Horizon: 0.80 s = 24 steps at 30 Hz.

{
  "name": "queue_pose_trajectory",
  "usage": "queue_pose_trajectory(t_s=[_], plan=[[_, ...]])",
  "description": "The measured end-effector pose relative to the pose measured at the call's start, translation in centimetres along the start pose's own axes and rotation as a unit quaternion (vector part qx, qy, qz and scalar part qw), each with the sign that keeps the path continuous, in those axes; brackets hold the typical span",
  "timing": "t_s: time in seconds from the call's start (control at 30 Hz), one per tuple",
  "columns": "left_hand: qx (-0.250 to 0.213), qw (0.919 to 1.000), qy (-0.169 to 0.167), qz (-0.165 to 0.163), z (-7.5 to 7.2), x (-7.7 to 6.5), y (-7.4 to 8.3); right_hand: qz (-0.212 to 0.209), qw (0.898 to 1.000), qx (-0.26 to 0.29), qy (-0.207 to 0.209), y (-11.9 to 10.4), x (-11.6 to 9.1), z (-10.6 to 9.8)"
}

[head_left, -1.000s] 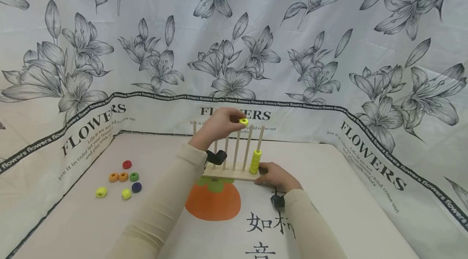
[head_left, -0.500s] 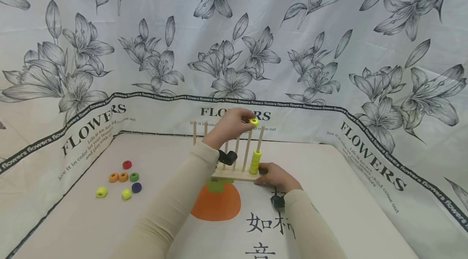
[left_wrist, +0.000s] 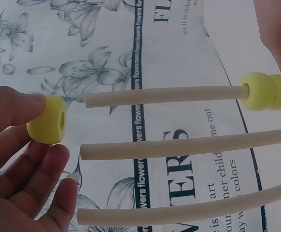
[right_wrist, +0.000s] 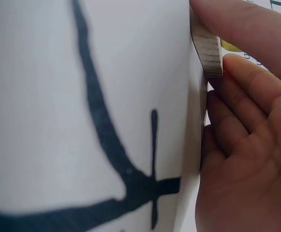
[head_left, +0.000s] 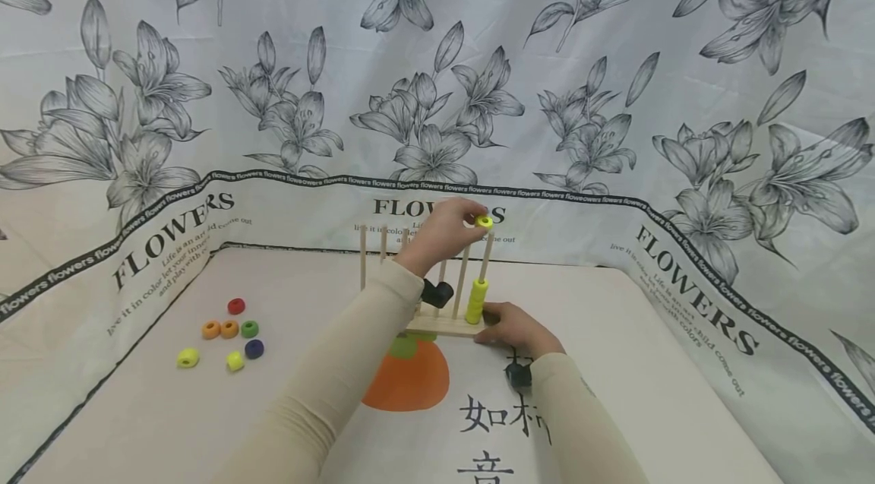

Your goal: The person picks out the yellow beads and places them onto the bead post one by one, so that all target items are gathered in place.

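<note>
My left hand [head_left: 444,231] pinches a yellow bead [head_left: 484,222] between thumb and fingers at the top of the rightmost peg. In the left wrist view the bead [left_wrist: 43,118] is apart from the peg's tip [left_wrist: 94,100], its hole turned toward the pegs. Lower on that peg sits a stack of several yellow beads [head_left: 476,302]. The upright pegs stand in a wooden base [head_left: 444,327], partly hidden by my left arm. My right hand [head_left: 517,328] grips the base's right end, with the thumb on the near side of the wood [right_wrist: 209,53].
Loose beads lie on the table at left: red [head_left: 236,306], two orange [head_left: 220,329], green [head_left: 249,329], dark blue [head_left: 254,349] and two yellow [head_left: 212,359]. A printed orange fruit [head_left: 413,378] and black characters mark the cloth. Floral fabric [head_left: 437,104] hangs behind.
My left hand has moved right with the yellow bead, from the middle pegs to the top of the rightmost one. The right hand and the base have stayed in place.
</note>
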<state>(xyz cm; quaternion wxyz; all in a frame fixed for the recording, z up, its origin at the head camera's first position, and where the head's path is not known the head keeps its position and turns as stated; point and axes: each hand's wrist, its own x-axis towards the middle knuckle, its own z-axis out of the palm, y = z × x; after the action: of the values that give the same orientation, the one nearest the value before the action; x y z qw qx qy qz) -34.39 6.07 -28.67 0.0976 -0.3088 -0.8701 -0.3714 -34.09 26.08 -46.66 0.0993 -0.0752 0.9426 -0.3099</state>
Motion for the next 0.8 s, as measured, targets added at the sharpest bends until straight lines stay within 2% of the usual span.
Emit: queue_pose_trajectory(t_s=[0.1,0.5,0.8], plan=[[0.005,1.0,-0.001,0.005,0.25,0.21,0.02,-0.004,1.0,0.0,0.001,-0.1,-0.09,-0.06],[0.007,0.9999,-0.013,-0.007,0.75,0.84,0.01,-0.007,1.0,0.003,0.004,-0.28,-0.12,-0.04],[-0.009,0.9993,-0.029,-0.024,0.82,0.99,-0.05,-0.009,1.0,0.002,0.005,-0.25,-0.23,-0.17]])
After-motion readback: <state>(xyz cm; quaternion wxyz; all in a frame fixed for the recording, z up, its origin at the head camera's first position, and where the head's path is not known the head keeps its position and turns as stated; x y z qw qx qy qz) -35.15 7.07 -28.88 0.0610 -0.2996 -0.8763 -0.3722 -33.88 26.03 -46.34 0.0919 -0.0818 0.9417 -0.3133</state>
